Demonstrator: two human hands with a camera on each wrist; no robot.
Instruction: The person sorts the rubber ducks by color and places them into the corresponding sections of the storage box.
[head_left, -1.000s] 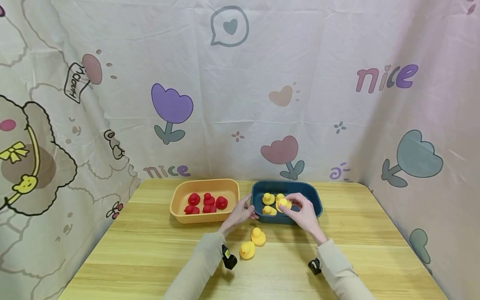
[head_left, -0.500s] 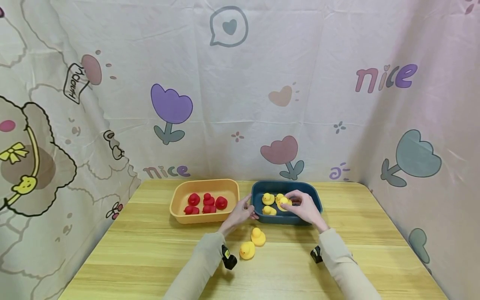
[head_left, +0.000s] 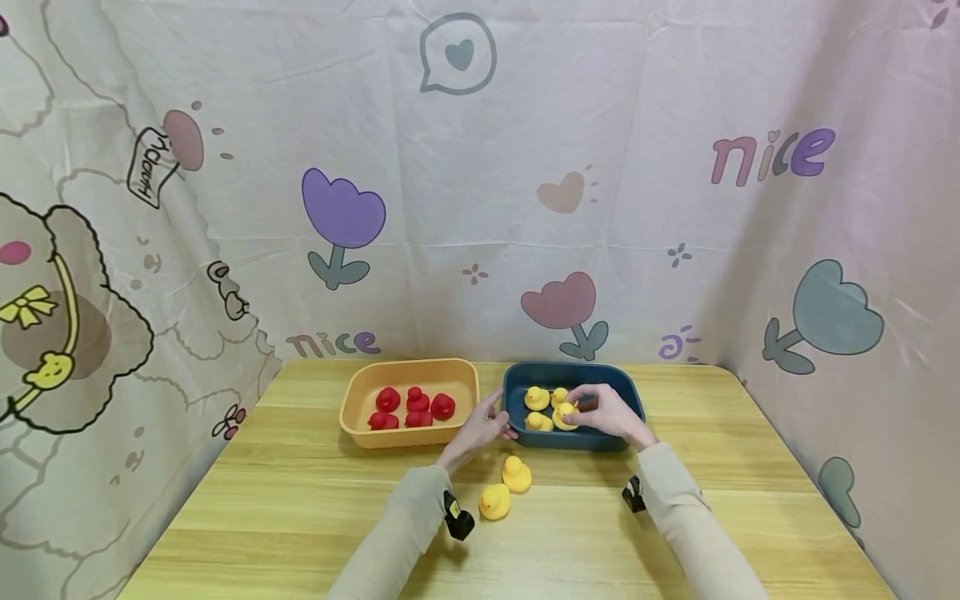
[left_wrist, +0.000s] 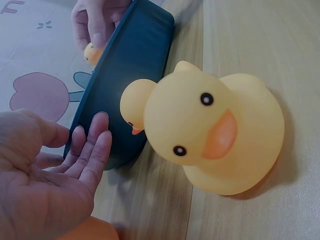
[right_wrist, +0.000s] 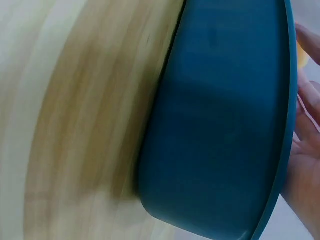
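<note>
In the head view, my right hand reaches into the dark blue bin and pinches a yellow rubber duck low inside it. More yellow ducks sit left of and behind that one. My left hand is at the bin's left side, its loosely bent fingers against the outer wall in the left wrist view. Two yellow ducks, a nearer duck and a farther duck, stand on the table before the bin. In the right wrist view, the bin's wall hides most of the right hand.
An orange-yellow bin with several red ducks stands left of the blue bin. Both stand near the far edge of the wooden table. A patterned cloth hangs behind and at the sides.
My right hand has lowered the pinched duck slightly, down among the others in the blue bin. The left hand and the two ducks on the table have not moved.
</note>
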